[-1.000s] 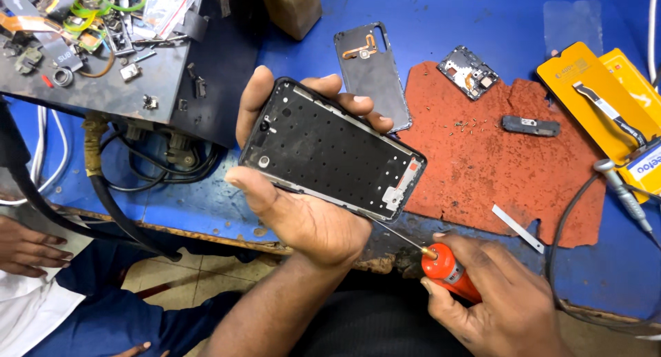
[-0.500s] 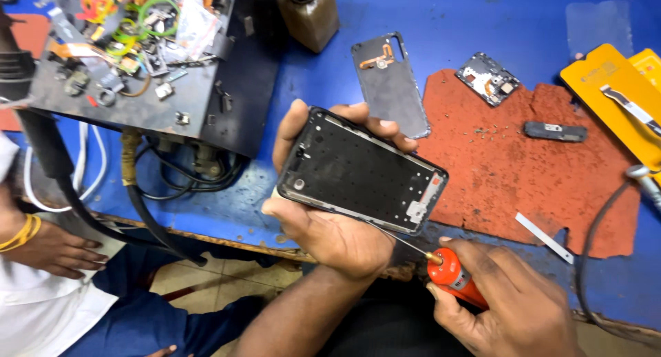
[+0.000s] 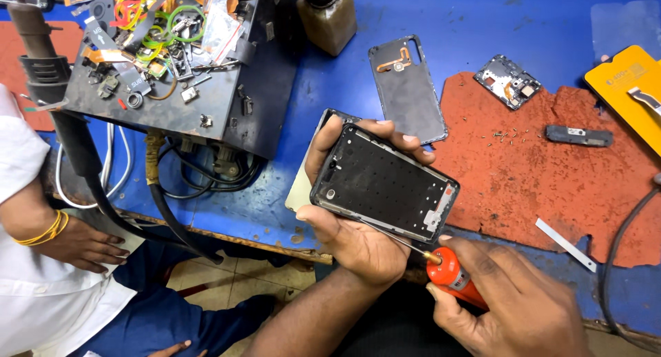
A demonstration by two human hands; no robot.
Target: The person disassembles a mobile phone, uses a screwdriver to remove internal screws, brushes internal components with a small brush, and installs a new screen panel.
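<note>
Head view's showing the left hand [image 3: 358, 236] gripping a black rectangular phone frame [image 3: 384, 183] above the blue table [image 3: 482, 26], long axis slanting down-right, while right-hand fingers [image 3: 492, 274] are clenching an orange-handled screwdriver [image 3: 451, 278], tip poking in at the frame's lower edge.

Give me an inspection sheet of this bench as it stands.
Surface: blue table with a red mat.
Job's things: black phone frame in left hand; orange-handled screwdriver in right hand, tip under the frame's lower edge.
Clutter: back cover, circuit board, loose screws, brown bottle, yellow pad, parts-strewn metal box.
Fingers: both hands closed on their things.
Cables: black cords under the box.
Surroundings: another person's hand at left.
</note>
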